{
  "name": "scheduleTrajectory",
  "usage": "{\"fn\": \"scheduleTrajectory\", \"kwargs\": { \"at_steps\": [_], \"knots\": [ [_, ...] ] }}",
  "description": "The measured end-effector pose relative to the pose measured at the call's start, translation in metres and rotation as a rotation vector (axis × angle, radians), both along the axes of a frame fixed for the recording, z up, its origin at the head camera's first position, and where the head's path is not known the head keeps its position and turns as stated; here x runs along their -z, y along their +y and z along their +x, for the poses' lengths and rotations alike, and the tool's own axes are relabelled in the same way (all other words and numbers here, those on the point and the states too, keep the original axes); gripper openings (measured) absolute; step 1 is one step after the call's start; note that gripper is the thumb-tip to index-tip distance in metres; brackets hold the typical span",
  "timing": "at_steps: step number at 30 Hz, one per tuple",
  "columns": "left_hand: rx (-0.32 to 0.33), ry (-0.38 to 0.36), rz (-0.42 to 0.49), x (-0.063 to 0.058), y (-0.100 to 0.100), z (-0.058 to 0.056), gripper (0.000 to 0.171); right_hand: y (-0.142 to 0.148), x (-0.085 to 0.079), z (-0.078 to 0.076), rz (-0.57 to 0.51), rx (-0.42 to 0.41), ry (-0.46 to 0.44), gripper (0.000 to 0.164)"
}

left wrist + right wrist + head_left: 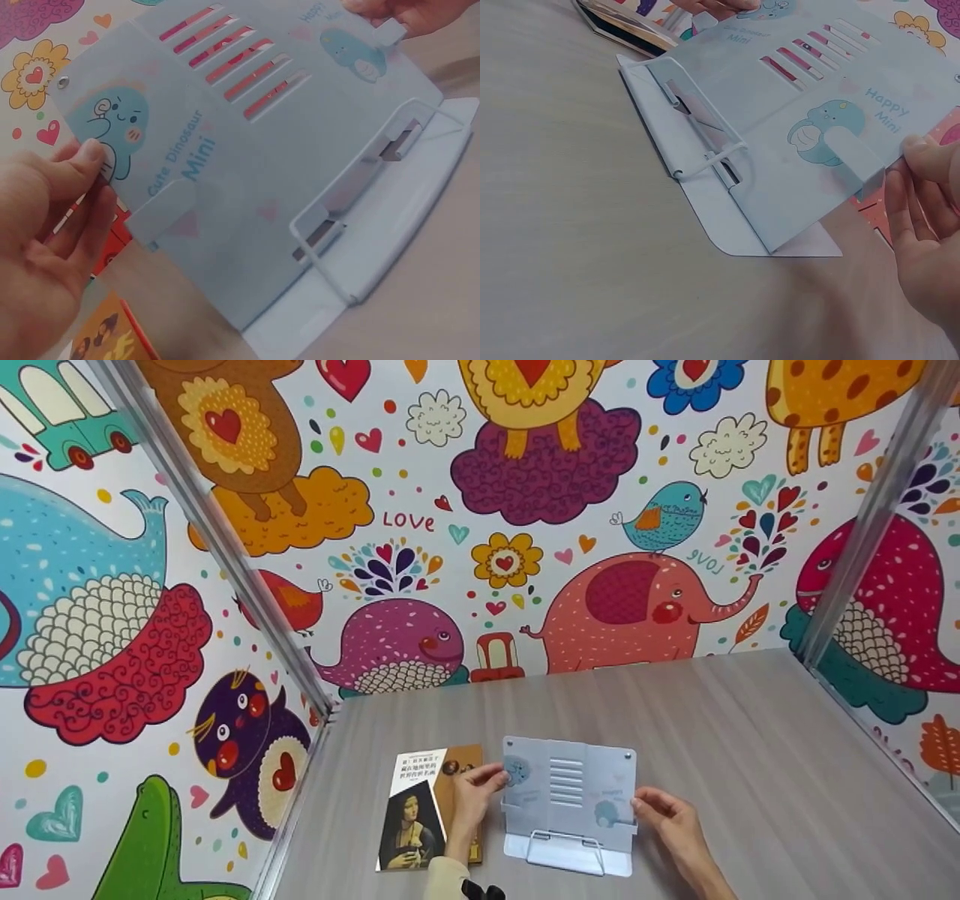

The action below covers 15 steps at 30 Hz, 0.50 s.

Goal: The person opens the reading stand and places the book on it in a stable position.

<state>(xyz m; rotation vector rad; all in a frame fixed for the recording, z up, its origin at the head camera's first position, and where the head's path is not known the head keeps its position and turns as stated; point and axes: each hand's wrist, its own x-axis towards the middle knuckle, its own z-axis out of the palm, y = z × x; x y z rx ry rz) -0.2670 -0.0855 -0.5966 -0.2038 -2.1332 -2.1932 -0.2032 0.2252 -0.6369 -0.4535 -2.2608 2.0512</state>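
A pale blue metal book stand (525,810) with slots, page clips and dinosaur prints stands upright on its base plate (559,855). My left hand (478,795) pinches its left edge between thumb and fingers, over the printed dinosaur in the left wrist view. The right hand (673,821) pinches the opposite edge, thumb in front and fingers behind, beside the "Happy Mini" print. At the foot of the panel a white wire bracket (322,262) lies folded forward over the base.
A book (409,810) with a painted portrait on its cover lies left of the stand, partly under my left forearm. The wood-grain table (750,750) is bounded by cartoon-printed walls (420,510) and metal corner posts (217,540).
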Motion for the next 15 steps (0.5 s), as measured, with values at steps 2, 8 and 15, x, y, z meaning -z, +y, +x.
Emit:
{"fn": "scheduleTrajectory", "kwargs": {
  "at_steps": [2, 8, 15],
  "knots": [
    [-0.002, -0.002, -0.002, -0.0007, 0.0012, -0.0019, 0.022, 0.0003, 0.0005, 0.0008, -0.007, -0.003, 0.004, 0.038],
    [-0.024, -0.011, -0.031, -0.0030, 0.0031, -0.0057, 0.022, 0.0010, 0.0028, 0.0019, -0.026, -0.013, 0.009, 0.035],
    [-0.038, -0.010, -0.037, -0.0035, 0.0065, -0.0104, 0.022, 0.0023, 0.0058, 0.0013, -0.067, 0.003, 0.043, 0.029]
  ]
}}
